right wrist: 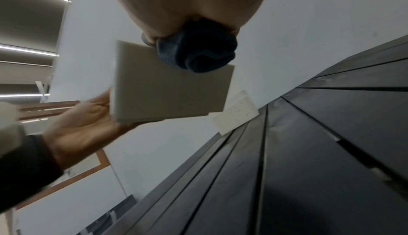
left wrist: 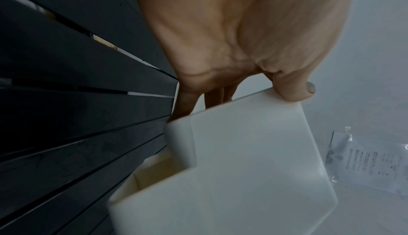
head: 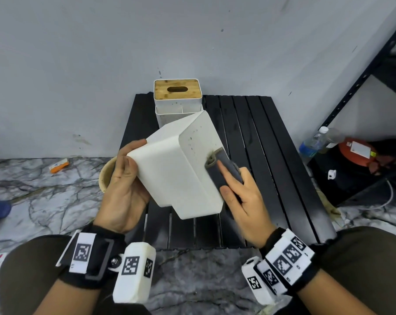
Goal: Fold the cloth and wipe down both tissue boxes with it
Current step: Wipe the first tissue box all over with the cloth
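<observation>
My left hand (head: 127,173) grips a white tissue box (head: 181,171) and holds it tilted above the black slatted table (head: 260,155). In the left wrist view the thumb (left wrist: 293,90) presses one face of that box (left wrist: 243,169) and the fingers lie behind it. My right hand (head: 235,185) holds a folded dark grey cloth (head: 222,173) flat against the box's right side, index finger stretched along it. The right wrist view shows the bunched cloth (right wrist: 198,52) on the box (right wrist: 167,92). A second white tissue box (head: 177,96) with a bamboo lid stands at the table's back edge.
A beige bowl (head: 106,173) sits by the table's left edge under my left hand. A grey wall rises just behind the table. A black metal rack (head: 363,71), a water bottle (head: 315,142) and a red object (head: 356,151) are at the right. An orange packet (head: 59,165) lies on the marble floor.
</observation>
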